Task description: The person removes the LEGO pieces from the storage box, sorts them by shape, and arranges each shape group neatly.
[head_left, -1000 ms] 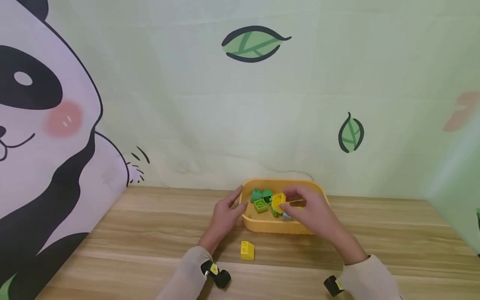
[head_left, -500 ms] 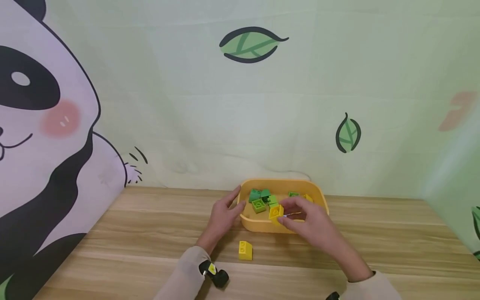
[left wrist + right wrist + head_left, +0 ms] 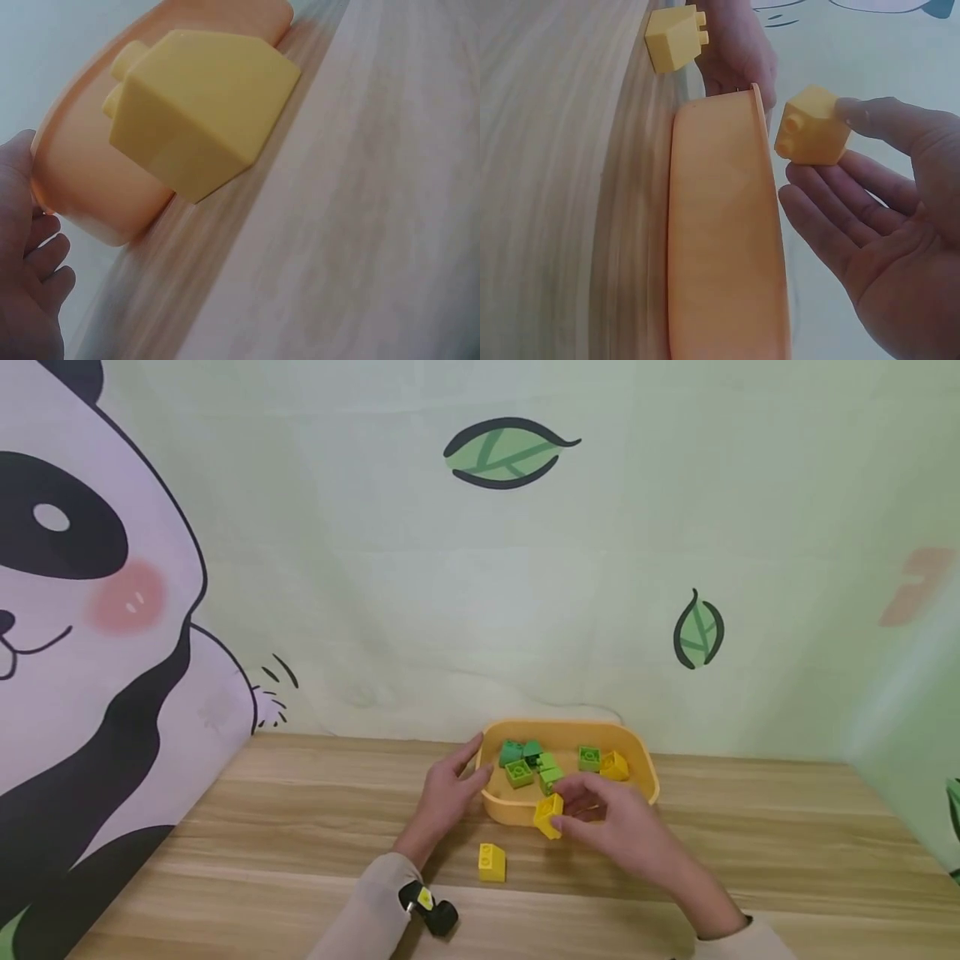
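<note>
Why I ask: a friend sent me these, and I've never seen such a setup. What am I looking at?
There's no machine here, just a person working bare-handed. The wide pictures are taken from the head, looking forward and down; the other two, from the left and right wrists. On the wooden table sits an orange bin with green blocks and one yellow block inside. A second yellow block stands on the table in front of the bin. The left hand touches the bin's left end. The right hand pinches a third yellow block near the bin's front edge.
</note>
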Tool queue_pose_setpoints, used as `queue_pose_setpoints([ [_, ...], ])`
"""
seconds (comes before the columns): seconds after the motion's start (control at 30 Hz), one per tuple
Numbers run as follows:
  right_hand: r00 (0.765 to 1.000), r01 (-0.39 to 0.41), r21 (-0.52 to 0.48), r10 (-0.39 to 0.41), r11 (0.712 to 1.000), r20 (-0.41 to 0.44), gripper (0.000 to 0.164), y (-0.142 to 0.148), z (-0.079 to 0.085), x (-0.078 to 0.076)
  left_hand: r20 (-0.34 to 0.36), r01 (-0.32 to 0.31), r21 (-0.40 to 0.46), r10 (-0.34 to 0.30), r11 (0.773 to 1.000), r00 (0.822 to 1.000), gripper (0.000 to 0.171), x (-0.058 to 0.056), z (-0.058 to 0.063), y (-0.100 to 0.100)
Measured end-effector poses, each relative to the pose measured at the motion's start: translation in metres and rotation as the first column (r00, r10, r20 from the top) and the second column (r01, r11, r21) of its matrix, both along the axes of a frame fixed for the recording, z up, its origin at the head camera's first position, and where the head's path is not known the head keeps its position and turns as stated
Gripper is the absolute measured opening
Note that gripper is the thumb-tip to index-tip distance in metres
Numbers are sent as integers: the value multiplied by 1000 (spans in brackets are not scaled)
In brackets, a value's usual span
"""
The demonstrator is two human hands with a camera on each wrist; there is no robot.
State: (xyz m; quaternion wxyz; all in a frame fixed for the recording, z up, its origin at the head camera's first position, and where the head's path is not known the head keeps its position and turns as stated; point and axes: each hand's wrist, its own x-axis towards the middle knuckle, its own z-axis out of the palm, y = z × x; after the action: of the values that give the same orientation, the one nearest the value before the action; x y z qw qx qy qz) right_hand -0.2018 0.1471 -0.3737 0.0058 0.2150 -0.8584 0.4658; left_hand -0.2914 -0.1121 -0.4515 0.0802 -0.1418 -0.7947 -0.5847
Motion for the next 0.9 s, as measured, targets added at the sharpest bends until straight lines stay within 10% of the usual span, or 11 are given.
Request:
queue_pose_setpoints([
  [0.9, 981, -180, 75, 174, 981, 81, 15, 9, -23, 1, -19, -5, -4, 5, 1000, 1000, 57, -2, -3, 0],
])
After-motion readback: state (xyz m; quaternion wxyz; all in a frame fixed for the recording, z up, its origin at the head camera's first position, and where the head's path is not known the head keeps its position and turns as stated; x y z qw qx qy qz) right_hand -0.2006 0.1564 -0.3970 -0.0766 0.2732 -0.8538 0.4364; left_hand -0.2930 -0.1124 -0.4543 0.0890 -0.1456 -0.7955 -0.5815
